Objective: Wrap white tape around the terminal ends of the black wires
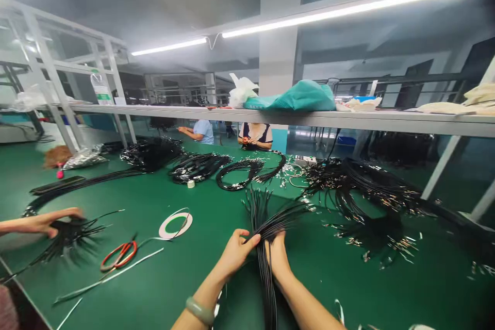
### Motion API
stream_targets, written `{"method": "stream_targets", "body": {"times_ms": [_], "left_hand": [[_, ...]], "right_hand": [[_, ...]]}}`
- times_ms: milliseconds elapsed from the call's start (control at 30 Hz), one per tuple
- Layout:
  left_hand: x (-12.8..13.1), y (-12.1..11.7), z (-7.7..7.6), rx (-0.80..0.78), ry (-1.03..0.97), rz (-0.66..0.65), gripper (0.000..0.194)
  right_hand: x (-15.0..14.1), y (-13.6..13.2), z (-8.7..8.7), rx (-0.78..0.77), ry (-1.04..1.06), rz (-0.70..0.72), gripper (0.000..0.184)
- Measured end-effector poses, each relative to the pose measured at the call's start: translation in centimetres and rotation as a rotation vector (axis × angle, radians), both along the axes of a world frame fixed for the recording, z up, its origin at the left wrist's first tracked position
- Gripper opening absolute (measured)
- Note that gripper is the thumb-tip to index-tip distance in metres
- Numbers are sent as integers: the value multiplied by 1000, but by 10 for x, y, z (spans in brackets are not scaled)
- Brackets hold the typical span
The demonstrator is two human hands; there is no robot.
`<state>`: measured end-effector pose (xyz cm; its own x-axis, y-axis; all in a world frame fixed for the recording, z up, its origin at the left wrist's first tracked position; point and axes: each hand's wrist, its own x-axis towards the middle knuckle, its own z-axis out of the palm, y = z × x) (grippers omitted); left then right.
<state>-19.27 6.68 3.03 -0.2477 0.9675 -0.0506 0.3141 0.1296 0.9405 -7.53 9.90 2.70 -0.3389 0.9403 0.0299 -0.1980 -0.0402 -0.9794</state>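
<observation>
Overall, I view a long green surface (150, 206) beneath a metal shelf (294, 118), with black cable bundles (359, 185) heaped far and right. Near centre, my left hand (235, 253) and right hand (277, 253) sit close together, clamped on a fanned bundle of black cables (260, 211). Leftward lie orange-handled scissors (119, 255) and a tape roll (176, 224); a co-worker's hand (50, 221) touches another bundle (71, 237).

Red-handled scissors (119, 256) are lying on the green tabletop (201, 281) near a white tape roll (186, 225), a teal bag (297, 97) is sitting on the long shelf (270, 117), and a co-worker in a blue shirt (203, 132) is working beside another in a dark top (255, 135)
</observation>
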Motion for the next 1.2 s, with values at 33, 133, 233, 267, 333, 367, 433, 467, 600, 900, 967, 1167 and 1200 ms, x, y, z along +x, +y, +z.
{"method": "stream_targets", "body": {"times_ms": [33, 133, 233, 267, 333, 367, 433, 467, 600, 900, 967, 1167, 1200], "left_hand": [[-2, 1, -8, -27, -26, 31, 61], [-10, 3, -24, -95, -101, 72, 61], [-18, 4, -32, -118, -164, 73, 57], [-21, 5, -33, -119, -178, 73, 54], [-25, 6, -37, -119, -194, 72, 49], [-26, 7, -39, -118, -197, 71, 47], [-27, 9, -45, -121, -201, 58, 46], [-27, 9, -47, -123, -204, 44, 45], [-35, 9, -44, -89, -219, -27, 50], [-101, -33, -14, -244, -509, 3, 67], [-109, -26, -14, -234, -581, 101, 54], [-160, 84, 24, 75, -452, 304, 30], [-171, 107, 28, 115, -404, 341, 27]], "right_hand": [[-6, -1, -7, -88, 30, 3, 21], [-13, 1, -21, -273, 103, 35, 17], [2, 9, -20, -386, 205, 127, 23], [9, 12, -17, -421, 232, 181, 29], [22, 17, -10, -458, 280, 270, 44], [25, 19, -8, -479, 312, 333, 52], [23, 21, -6, -543, 399, 449, 59], [18, 22, -7, -575, 388, 445, 57], [-17, 33, -14, -684, 166, 183, 29], [-59, 113, 14, -596, 195, 74, 23], [-79, 141, 19, -562, 183, 60, 25], [-149, 245, 45, -356, 135, 79, 30], [-155, 258, 47, -299, 134, 76, 29]]}}
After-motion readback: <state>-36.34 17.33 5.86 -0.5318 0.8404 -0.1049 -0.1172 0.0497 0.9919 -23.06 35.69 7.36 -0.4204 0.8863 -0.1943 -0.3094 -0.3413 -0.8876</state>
